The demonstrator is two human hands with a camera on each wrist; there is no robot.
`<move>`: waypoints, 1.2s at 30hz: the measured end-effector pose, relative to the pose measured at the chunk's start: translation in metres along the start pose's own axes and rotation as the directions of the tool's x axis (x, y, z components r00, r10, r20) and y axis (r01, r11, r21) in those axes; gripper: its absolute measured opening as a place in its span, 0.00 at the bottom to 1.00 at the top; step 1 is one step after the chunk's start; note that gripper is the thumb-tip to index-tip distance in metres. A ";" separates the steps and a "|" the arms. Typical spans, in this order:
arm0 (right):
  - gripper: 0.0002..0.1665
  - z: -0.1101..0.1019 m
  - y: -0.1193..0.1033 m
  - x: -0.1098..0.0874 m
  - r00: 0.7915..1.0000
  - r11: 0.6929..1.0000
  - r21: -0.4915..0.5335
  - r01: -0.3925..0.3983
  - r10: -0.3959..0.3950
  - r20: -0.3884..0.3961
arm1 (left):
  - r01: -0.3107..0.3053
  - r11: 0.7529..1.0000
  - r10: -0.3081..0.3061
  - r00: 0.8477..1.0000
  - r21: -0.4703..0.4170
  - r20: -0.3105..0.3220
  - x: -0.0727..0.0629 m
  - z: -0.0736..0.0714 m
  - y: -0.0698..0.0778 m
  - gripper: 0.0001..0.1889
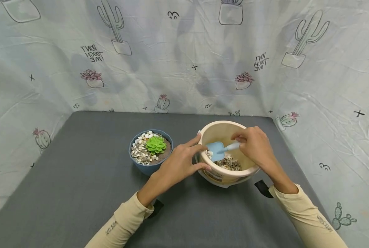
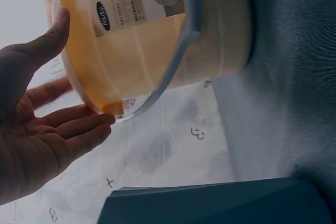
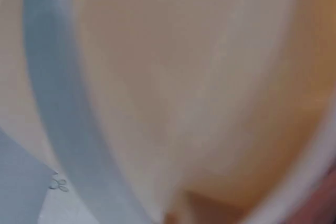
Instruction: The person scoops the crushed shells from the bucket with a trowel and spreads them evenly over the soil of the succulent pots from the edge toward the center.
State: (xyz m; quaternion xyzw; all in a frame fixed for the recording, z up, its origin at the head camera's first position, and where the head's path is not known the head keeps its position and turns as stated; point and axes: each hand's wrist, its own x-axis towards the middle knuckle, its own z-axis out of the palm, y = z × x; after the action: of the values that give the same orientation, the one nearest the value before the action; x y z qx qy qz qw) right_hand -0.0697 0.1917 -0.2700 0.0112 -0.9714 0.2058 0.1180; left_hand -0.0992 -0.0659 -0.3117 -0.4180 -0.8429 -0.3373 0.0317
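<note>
A cream bucket (image 1: 225,175) stands on the table with a layer of small pebbles (image 1: 229,163) in its bottom. My left hand (image 1: 181,158) holds the bucket's left rim, thumb toward the front and fingers farther round. In the left wrist view, the left hand (image 2: 47,114) is against the bucket (image 2: 147,59) near its label. My right hand (image 1: 255,144) reaches over the right rim and grips the white handle of a light-blue toy shovel (image 1: 216,150). The shovel's blade is inside the bucket, with some pale pebbles at its left edge. The right wrist view is blurred.
Left of the bucket stands a blue pot (image 1: 147,168) holding a green succulent (image 1: 156,145), white pebbles (image 1: 141,148) and brown soil. Everything stands on a dark grey table (image 1: 88,179). Behind and beside it hangs a cactus-print cloth (image 1: 172,58).
</note>
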 end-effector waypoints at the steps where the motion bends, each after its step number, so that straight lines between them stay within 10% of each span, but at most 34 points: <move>1: 0.17 -0.003 0.000 -0.002 1.000 1.000 0.012 -0.014 0.014 -0.012 | 0.011 1.000 -0.011 1.000 -0.003 0.002 -0.001 0.000 0.000 0.35; 13: 0.12 -0.033 0.023 -0.023 0.987 0.988 0.107 -0.114 0.125 -0.103 | 0.131 0.991 -0.128 0.987 -0.029 0.100 -0.007 -0.008 -0.009 0.52; 21: 0.12 -0.050 0.028 -0.034 0.978 0.977 0.139 -0.160 0.176 -0.111 | 0.184 0.981 -0.185 0.982 -0.058 -0.022 -0.034 -0.042 -0.029 0.44; 27: 0.12 -0.048 0.004 -0.027 0.982 0.981 0.157 -0.114 0.135 -0.130 | 0.312 0.949 -0.315 0.945 -0.046 -0.087 -0.068 -0.083 -0.062 0.41; 36: 0.11 -0.014 -0.056 -0.008 0.992 0.980 0.198 -0.009 0.033 -0.119 | 0.439 0.894 -0.446 0.891 0.083 0.085 -0.091 -0.096 -0.091 0.62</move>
State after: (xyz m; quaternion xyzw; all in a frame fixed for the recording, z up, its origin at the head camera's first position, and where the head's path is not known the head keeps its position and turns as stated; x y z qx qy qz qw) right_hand -0.0553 0.1455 -0.2368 -0.0001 -0.9373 0.3023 0.1733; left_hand -0.1288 -0.2233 -0.3180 -0.2305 -0.9263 -0.2880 -0.0761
